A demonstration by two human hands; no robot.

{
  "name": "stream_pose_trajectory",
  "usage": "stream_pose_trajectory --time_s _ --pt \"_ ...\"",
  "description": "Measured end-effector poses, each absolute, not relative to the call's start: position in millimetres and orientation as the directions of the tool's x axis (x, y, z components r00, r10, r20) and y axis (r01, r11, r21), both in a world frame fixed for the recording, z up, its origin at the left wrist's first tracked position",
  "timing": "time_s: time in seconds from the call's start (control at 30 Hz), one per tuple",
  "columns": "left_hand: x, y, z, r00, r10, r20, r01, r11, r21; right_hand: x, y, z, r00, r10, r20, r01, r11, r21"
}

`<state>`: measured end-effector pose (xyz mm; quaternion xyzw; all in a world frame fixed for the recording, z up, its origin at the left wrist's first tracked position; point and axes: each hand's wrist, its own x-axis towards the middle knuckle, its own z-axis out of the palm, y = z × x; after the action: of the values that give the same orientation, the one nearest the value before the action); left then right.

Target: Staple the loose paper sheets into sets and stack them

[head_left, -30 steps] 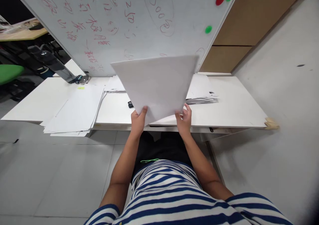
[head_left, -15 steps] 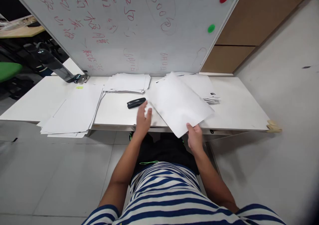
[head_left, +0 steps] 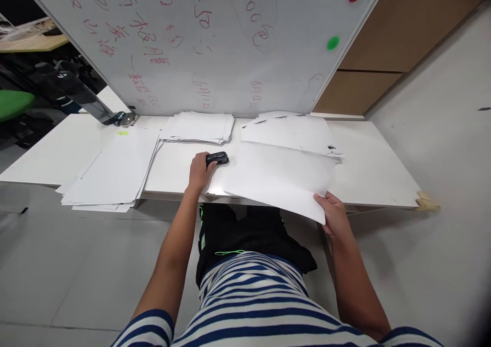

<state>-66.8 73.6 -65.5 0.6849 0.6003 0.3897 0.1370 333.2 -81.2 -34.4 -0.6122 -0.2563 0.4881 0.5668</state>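
My left hand (head_left: 200, 172) is closed around one end of a black stapler (head_left: 218, 157), which lies on the white desk (head_left: 172, 175). Between finger and thumb, my right hand (head_left: 334, 215) pinches the near right corner of a white sheet of paper (head_left: 280, 175). That corner hangs past the desk's front edge, while the rest spreads over the desktop. Behind the sheet lies a fanned stack of papers (head_left: 287, 131), partly covered by it. Whether the held paper is one sheet or more, I cannot tell.
A neat paper stack (head_left: 197, 127) lies at the back middle. To the left, a larger pile of papers (head_left: 111, 170) overhangs the front edge. A whiteboard (head_left: 215, 70) with red writing stands behind the desk. A dark bottle (head_left: 86, 96) is at the back left.
My left hand has moved onto the stapler and closed on it. My right hand has gone right with its paper corner, and the sheet has turned to lie more along the desk's edge.
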Motion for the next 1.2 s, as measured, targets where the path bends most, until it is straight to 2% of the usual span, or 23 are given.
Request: stream_pose_trajectory --time_s 0.17,0.4,0.53,0.67,0.83,0.93,1.07,1.2 --pt "-66 72 -60 0.023 0.937 0.348 0.689 -0.267 0.674 335 -77 -27 0.316 0.883 -0.348 -0.231 -0.284 -0.930" --pt "-64 67 -55 0.091 0.941 0.327 0.706 -0.292 0.645 332 -66 -48 0.232 0.899 -0.370 -0.296 -0.297 -0.908" --pt "-67 69 -57 0.181 0.916 0.358 0.745 -0.366 0.558 321 -57 -50 0.134 0.916 -0.377 -0.294 -0.327 -0.898" --pt "-73 65 -55 0.221 0.923 0.314 0.822 -0.350 0.449 308 -46 -48 0.016 0.930 -0.367 -0.270 -0.349 -0.897" --pt "-67 56 -36 0.133 0.958 0.254 0.887 -0.229 0.401 309 -38 -50 -0.010 0.940 -0.342 -0.221 -0.336 -0.916" --pt "-53 62 -17 0.100 0.956 0.275 0.895 -0.208 0.395 312 -32 -47 -0.033 0.929 -0.368 -0.183 -0.368 -0.912" --pt "-28 87 3 0.142 0.945 0.295 0.898 -0.249 0.364 310 -24 -43 -0.020 0.911 -0.413 -0.124 -0.412 -0.903" --pt "-4 112 7 0.199 0.962 0.185 0.923 -0.247 0.296 310 -23 -44 -0.054 0.916 -0.397 -0.096 -0.400 -0.911"
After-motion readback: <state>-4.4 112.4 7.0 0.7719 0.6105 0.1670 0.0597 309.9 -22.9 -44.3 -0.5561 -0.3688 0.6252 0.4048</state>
